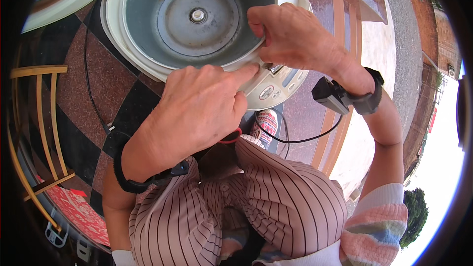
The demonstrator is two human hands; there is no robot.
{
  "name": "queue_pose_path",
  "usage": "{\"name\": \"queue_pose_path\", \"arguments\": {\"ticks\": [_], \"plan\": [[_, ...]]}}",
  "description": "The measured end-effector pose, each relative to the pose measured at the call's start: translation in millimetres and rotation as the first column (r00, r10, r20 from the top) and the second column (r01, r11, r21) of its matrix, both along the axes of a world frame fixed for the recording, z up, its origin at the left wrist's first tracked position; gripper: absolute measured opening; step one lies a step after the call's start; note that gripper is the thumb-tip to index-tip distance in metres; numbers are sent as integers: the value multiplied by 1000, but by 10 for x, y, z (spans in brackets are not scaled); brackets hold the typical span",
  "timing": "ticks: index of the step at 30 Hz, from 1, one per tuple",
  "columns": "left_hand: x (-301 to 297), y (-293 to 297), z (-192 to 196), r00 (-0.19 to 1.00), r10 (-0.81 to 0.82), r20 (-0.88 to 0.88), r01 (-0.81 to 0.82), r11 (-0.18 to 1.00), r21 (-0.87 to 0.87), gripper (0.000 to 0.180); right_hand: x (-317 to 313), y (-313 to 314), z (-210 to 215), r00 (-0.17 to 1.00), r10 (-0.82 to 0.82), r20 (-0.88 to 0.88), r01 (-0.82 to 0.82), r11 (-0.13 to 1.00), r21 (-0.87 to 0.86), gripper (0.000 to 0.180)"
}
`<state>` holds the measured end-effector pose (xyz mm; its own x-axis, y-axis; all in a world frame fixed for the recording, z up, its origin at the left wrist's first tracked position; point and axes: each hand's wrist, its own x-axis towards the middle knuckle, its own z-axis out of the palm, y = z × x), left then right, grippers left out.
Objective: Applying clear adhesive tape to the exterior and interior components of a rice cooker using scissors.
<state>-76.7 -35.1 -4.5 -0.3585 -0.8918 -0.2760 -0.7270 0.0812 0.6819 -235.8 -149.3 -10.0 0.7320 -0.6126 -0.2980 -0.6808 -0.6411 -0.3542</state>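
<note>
A white rice cooker [116, 44] stands in front of me with its lid [74, 5] swung up at the far left. No inner pot sits in it, so the grey heating plate [172, 29] and its round metal centre knob [198, 16] show. My left hand [192, 103] is at the cooker's near rim, index finger stretched toward the front latch area and thumb apart from it. The other left fingers curl out of sight. My right hand [295, 37] is at the right part of the rim, above the control panel [273, 88], fingers bent in a pinch. Whatever lies between those fingertips is hidden.
Dark and reddish tiles [74, 93] form the floor. A wooden chair-like frame [44, 118] stands at the left. A black cable [88, 83] runs along the floor beside the cooker; another cable [305, 140] loops toward my right wrist. My patterned sock [266, 125] is just below the cooker.
</note>
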Motion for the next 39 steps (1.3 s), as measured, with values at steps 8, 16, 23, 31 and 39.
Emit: {"name": "queue_pose_path", "arguments": {"ticks": [8, 16, 23, 31, 39], "plan": [[-21, -56, 111, 977, -114, 178, 118, 993, -12, 38, 27, 48, 37, 995, 79, 56, -74, 994, -79, 16], [45, 13, 131, 987, 20, 159, -20, 1000, 0, 33, -78, 29, 18, 989, 86, 117, -88, 996, 11, 18], [93, 45, 106, 983, 175, 46, -171, 982, -84, 33, -107, -111, 141, 978, 32, 207, -38, 999, 27, 13], [36, 168, 98, 985, 97, 146, -78, 989, -126, 37, -18, -48, -26, 973, 171, 157, -160, 984, -81, 15], [-45, 167, 83, 985, 61, 160, -44, 993, -107, 38, -66, -35, -18, 979, 162, 127, -155, 986, -58, 14]]}}
